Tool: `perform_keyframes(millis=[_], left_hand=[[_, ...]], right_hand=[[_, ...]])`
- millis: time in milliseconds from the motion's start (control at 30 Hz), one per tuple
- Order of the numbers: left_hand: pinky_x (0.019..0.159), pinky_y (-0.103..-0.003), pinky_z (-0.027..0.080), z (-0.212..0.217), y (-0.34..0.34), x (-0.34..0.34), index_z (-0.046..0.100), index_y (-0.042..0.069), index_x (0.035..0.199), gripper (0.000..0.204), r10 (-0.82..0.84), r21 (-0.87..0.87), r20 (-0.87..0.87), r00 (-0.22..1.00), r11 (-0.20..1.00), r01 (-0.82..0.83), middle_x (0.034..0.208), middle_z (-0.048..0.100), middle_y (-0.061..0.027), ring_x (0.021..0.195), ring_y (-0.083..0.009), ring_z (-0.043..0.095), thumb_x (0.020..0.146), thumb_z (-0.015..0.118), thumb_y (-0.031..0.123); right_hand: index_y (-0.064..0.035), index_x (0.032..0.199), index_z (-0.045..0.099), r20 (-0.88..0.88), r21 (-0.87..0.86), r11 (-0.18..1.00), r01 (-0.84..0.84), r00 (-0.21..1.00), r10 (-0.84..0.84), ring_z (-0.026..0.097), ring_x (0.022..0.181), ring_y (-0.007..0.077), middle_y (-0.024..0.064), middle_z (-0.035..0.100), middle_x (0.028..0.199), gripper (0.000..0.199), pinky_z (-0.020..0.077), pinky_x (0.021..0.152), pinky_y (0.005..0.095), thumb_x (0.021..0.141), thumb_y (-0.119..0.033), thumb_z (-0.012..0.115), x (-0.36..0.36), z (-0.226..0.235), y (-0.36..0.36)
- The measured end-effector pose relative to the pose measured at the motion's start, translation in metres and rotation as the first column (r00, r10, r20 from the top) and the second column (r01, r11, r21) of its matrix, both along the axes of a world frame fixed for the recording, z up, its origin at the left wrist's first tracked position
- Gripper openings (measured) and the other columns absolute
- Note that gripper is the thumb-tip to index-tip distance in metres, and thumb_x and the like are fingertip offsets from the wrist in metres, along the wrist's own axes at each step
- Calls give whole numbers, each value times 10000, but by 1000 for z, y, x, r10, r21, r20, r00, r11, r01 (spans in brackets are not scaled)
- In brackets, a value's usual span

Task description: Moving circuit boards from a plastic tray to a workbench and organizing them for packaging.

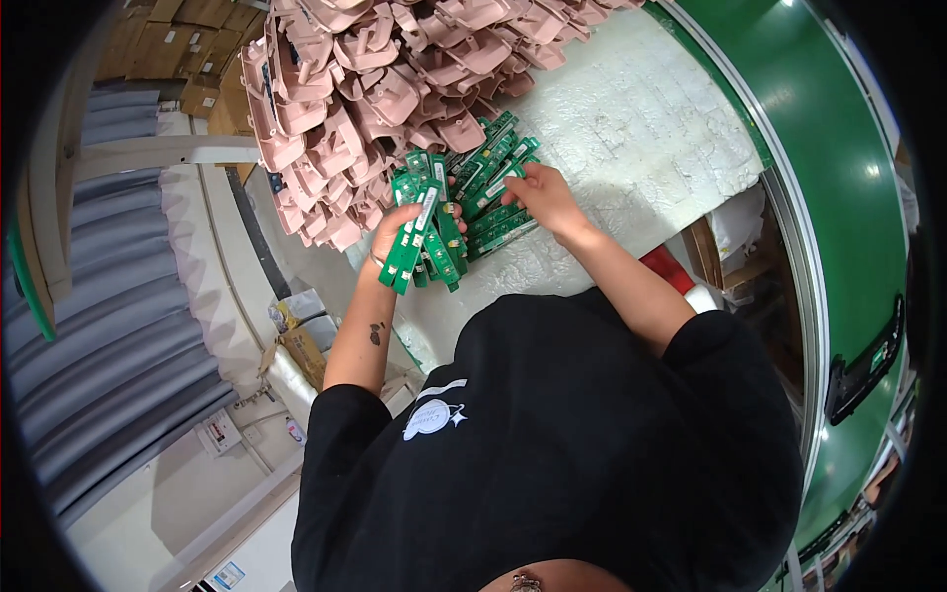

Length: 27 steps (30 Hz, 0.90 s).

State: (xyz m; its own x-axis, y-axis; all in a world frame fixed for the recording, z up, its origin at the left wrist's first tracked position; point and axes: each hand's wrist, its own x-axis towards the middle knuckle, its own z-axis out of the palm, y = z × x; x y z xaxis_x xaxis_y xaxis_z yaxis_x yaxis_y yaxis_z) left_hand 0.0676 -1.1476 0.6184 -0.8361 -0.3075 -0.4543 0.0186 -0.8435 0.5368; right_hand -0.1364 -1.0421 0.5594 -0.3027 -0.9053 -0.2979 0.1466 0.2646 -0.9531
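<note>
A fanned bunch of narrow green circuit boards is gripped in my left hand, with the thumb across the front of them. Just to the right, more green circuit boards lie in a loose pile on the white-covered table. My right hand is over the right side of this pile, its thumb and fingers pinched at the end of one circuit board. That board still lies among the others. Part of the pile is hidden behind the boards in my left hand.
A large heap of pink plastic housings rises beyond the boards. The white, wrinkled table cover stretches to the right. Past it curves a green conveyor belt with a black part on it. Cardboard boxes are stacked at far left.
</note>
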Motion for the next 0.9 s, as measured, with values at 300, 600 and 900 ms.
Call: perform_keyframes(millis=[300,600,900], left_hand=[[666,-264,472,-1,3,-25,597,22,982,342,109,-685,559,822,620,383,847,623,-18,735,-104,566,684,745,102],[811,-416,481,1,28,-66,484,87,1219,729,458,-717,588,667,-88,692,989,616,-179,908,-356,596,589,753,335],[938,-496,321,-11,51,-71,328,157,1374,886,607,-529,506,613,-343,776,1307,381,-161,1188,-343,367,667,685,554]], right_hand=[[-4,1358,231,416,142,984,-105,909,38,589,717,141,120,609,976,588,529,638,284,888,-166,544,42,12,39],[62,1029,495,338,-1,999,44,940,-41,638,764,218,139,621,896,229,536,669,305,839,-68,499,73,-26,22],[66,1087,511,350,297,893,-338,909,228,630,849,185,137,591,967,310,529,692,282,858,-141,539,28,-10,96]])
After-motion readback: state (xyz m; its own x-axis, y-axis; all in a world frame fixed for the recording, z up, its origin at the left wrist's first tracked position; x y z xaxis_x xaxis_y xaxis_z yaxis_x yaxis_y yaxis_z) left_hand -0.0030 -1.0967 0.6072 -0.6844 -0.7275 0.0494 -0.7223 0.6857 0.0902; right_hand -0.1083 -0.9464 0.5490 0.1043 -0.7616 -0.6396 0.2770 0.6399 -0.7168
